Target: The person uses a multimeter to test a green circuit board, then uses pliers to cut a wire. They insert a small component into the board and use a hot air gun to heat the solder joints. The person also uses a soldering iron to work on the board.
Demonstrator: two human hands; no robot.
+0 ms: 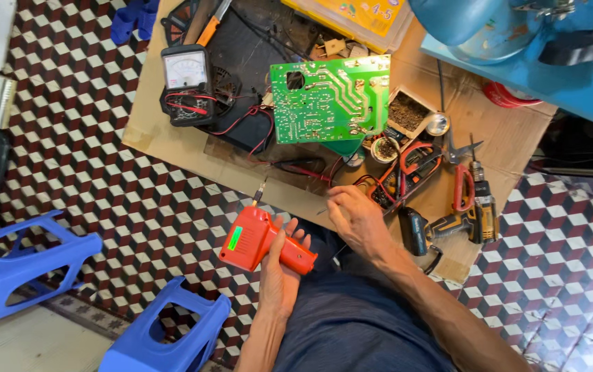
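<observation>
Checkered tile floor (103,193) all around, and on it a cardboard sheet (496,124) serves as the workbench. Left hand (279,272) is wrapped around the handle of an orange soldering gun (263,241), fingers closed on the grip, with the tip aimed toward the far side and the green board (327,100). The gun sits near the person, just off the near edge of the cardboard, above the tiles. Right hand (353,217) is right beside it, fingertips pressed together on something thin, perhaps solder wire or a lead; it's too fine to name for sure.

Risk, as I judge it: the tip is close to the red and black leads (296,169) strung across the cardboard, and a hot tip brushing them would melt the insulation. The right fingers are also near that tip, so a slip could mean a burn. Cardboard underneath won't like heat either.

The gun itself is a pistol shape, bright orange plastic with a green label on its side and a short dark metal tip. Far left stands an analog meter (186,76); to the right lie a drill (448,224) and red pliers (463,186). Two blue stools (14,269) stand at near left.
</observation>
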